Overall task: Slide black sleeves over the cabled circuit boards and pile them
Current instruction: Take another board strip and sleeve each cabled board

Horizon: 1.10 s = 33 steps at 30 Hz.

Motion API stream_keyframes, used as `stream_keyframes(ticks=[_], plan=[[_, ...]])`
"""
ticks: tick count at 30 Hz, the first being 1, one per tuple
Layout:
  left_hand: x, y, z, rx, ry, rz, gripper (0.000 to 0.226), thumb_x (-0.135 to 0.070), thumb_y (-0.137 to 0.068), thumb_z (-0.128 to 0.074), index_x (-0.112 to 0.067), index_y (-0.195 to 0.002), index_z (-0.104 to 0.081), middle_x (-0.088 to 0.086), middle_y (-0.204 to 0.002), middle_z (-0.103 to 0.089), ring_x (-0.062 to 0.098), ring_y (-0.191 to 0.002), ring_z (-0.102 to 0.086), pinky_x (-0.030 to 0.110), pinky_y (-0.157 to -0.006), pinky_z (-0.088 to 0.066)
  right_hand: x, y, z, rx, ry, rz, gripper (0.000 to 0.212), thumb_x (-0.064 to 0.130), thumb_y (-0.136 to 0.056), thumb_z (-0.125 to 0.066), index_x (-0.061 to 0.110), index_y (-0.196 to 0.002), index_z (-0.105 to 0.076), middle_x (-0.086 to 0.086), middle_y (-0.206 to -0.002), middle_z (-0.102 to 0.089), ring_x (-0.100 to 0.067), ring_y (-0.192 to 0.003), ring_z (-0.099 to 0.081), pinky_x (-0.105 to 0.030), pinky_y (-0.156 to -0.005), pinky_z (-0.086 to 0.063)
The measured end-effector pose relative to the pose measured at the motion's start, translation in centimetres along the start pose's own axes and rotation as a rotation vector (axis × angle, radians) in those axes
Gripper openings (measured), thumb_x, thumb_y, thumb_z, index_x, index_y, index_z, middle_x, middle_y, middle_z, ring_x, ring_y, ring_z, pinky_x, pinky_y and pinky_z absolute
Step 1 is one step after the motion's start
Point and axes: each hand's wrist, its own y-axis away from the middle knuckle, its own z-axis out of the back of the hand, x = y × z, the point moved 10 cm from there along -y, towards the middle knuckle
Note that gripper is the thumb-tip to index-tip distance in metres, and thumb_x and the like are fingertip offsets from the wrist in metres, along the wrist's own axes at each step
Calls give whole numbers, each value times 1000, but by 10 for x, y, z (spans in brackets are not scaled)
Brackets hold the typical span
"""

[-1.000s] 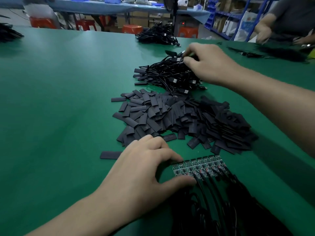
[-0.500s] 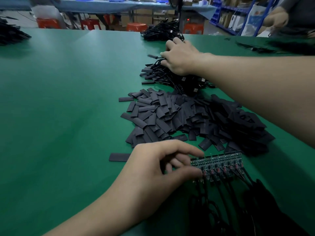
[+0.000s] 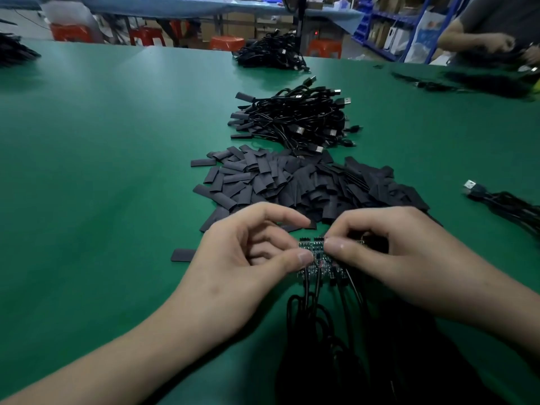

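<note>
— Where are the boards lying?

— The boards [image 3: 320, 260] are sitting side by side in a short row at lower centre of the frame, between both hands, low over the green desk [image 3: 102, 176]. I cannot tell if they are touching it.

— What is each grip doing?

— The left hand [image 3: 248, 261] is curling in from the left, its thumb pressing on the row's left end and its forefinger arching over the top. The right hand [image 3: 391, 258] is pinching the row from the right, with its thumb lying on the boards and its other fingers curling behind them.

— And the cables?

— The cables [image 3: 318, 325] are trailing from the boards toward the bottom edge, looping into a dark tangle there.

— Where are the sleeves sitting?

— The sleeves [image 3: 292, 182] are lying in a loose heap just above the hands, at centre frame. A lone sleeve [image 3: 183, 255] is lying apart, left of the left hand.

— Anything beyond that?

— A sleeved pile [image 3: 295, 118] is resting above the heap. A far bundle [image 3: 268, 55] is sitting near the desk's top edge, and a loose cable [image 3: 502, 200] is lying at the right edge. A person [image 3: 491, 27] is working at upper right, and orange stools [image 3: 226, 42] are standing behind the desk.
</note>
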Motion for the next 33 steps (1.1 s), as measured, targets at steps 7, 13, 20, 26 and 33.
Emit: stream_keyframes(ticks=[7, 13, 20, 26, 33], plan=[[-1, 1, -1, 15, 63, 19, 29, -17, -68, -78, -17, -97, -74, -1, -70, -70, 6, -61, -61, 12, -62, -50, -1, 3, 0, -40, -208, 2, 13, 42, -87, -70, 31, -85, -75, 19, -84, -74, 2, -83, -68, -27, -77, -50], [5, -2, -3, 48, 139, 68, 35, -13, -68, -77, -13, -102, -75, 3, -69, -71, 8, -59, -63, 15, -62, -52, -4, 2, -6, 3, -400, 19, 8, 22, -92, -73, 23, -84, -76, 8, -84, -74, 0, -81, -67, -15, -77, -47], [16, -3, -12, 110, 236, 143, 33, -5, -73, -81, -11, -105, -78, 3, -72, -71, 8, -59, -64, 14, -62, -52, -9, 3, -14, 70, -545, 23, 8, 28, -89, -72, 23, -87, -77, 1, -87, -76, -3, -81, -67, -15, -78, -47], [10, -6, -8, 82, 302, 114, 31, -22, -65, -80, -21, -96, -81, 5, -81, -77, 10, -70, -72, 17, -66, -56, -17, 3, -9, 152, -443, -13, 13, 37, -91, -72, 26, -87, -76, 3, -84, -75, -5, -76, -67, -19, -72, -50], [-6, -6, 18, -74, 119, -82, 23, -22, -67, -91, -27, -86, -80, -5, -76, -73, 2, -68, -65, 14, -61, -52, 7, 7, 11, -28, -89, 59, 37, 67, -84, -59, 42, -107, -75, 27, -107, -68, 2, -110, -63, -23, -93, -49]])
